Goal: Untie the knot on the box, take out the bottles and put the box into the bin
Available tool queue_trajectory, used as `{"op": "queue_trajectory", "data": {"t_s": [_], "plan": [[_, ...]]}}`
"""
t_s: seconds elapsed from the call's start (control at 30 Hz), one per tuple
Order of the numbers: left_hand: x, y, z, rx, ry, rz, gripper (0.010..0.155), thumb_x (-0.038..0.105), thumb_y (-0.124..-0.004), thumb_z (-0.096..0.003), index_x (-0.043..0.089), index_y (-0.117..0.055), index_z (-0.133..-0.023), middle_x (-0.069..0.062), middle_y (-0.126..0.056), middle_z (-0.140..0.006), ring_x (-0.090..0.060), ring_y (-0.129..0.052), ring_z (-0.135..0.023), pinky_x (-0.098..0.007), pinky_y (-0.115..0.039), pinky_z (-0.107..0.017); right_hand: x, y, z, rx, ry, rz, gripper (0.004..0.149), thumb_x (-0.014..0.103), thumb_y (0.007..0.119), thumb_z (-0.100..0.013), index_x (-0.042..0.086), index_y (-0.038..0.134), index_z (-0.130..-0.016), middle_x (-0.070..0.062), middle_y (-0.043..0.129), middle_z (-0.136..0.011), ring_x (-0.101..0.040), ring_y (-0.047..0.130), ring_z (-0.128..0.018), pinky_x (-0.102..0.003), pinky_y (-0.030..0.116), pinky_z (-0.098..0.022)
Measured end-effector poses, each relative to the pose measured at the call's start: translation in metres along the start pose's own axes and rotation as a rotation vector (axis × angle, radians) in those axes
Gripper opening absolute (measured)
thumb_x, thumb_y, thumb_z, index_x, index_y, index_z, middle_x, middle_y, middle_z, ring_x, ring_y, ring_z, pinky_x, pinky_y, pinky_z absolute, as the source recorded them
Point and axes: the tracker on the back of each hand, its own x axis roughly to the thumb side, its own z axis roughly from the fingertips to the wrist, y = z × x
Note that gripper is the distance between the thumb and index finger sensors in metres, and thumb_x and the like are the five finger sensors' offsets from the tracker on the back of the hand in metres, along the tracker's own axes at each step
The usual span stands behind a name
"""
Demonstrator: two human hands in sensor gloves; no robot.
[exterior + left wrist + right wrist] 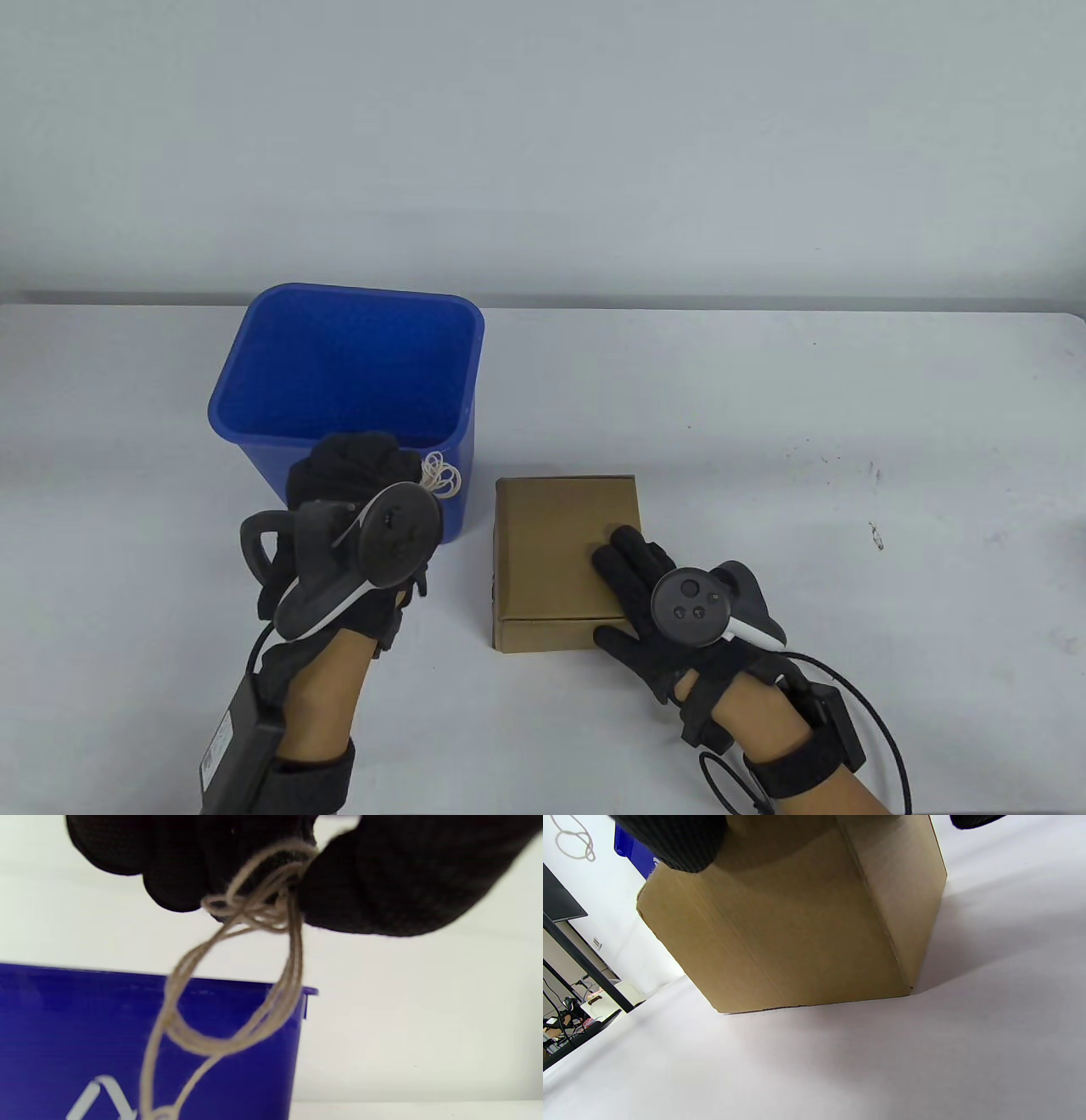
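White table (764, 407), matte, dark specks right of the right hand's fingers (624, 552). Blue bin (348, 382) stands on it, just beyond the left hand's fingers (356, 458). Closed cardboard box (551, 543) sits flat under the right fingers, beside the bin.

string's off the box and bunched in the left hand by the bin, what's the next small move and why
Probably let go of the string: the left hand pinches it beside the blue bin, while the right hand rests on the closed box, which needs opening next.

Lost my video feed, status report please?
Left hand pinches loose beige string at blue plastic bin rim. Right hand rests flat on closed brown cardboard box. Nothing blocking.
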Motion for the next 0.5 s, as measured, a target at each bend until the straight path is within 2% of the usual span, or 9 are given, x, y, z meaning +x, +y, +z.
{"op": "queue_trajectory", "data": {"t_s": [0.23,0.5], "plan": [[-0.007,0.009,-0.029,0.03,0.072,-0.021,0.039,0.041,-0.09,-0.0412,0.021,-0.09,-0.075,-0.005,-0.081,-0.092,-0.043,-0.076,-0.087,-0.061,-0.066,-0.067,0.0,0.0,0.0,0.0,-0.001,-0.003,0.08,0.05,0.06,-0.052,0.021,0.008,-0.105,-0.009,-0.01,-0.106,-0.065,0.024,-0.095,-0.071,0.04,-0.064],[-0.018,0.008,-0.063,0.03,0.138,-0.019,0.039,0.041,-0.09,-0.0411,0.022,-0.089,-0.075,-0.005,-0.081,-0.092,-0.042,-0.076,-0.088,-0.061,-0.065,-0.067,-0.001,-0.001,0.0,0.001,0.0,-0.005,0.08,0.05,0.06,-0.052,0.021,0.008,-0.105,-0.009,-0.01,-0.106,-0.065,0.024,-0.095,-0.072,0.04,-0.064]]}}
